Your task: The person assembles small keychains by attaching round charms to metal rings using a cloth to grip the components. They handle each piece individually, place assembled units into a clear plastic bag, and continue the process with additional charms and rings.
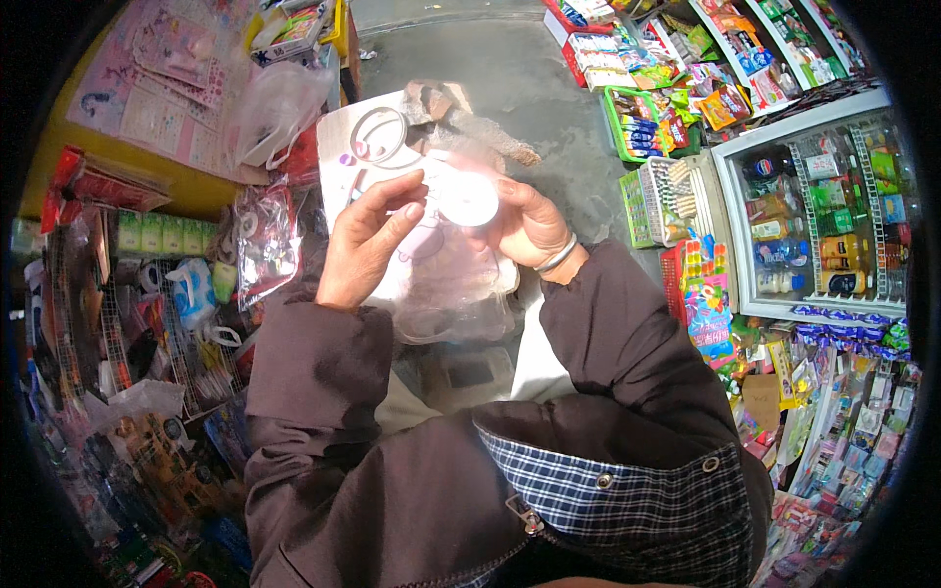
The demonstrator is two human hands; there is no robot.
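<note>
My right hand (524,227) is closed on a white round disc (469,201), which bright sunlight washes out; its exact kind cannot be made out. Just left of the disc, my left hand (371,240) is raised with thumb and forefinger apart and nothing visible between them. Below both hands is a pale board (338,147) with a clear ring-shaped thing (378,135) at its far left. Crumpled clear plastic wrap (456,309) covers the near end. A torn brown piece (436,101), like cardboard, sits at the far edge.
Packaged goods hang at the left, beside a white plastic bag (284,108). To the right stand a green basket of snacks (627,127), a white basket (667,196) and a glass-fronted drinks cooler (750,284). Grey floor (470,49) stretches beyond the board.
</note>
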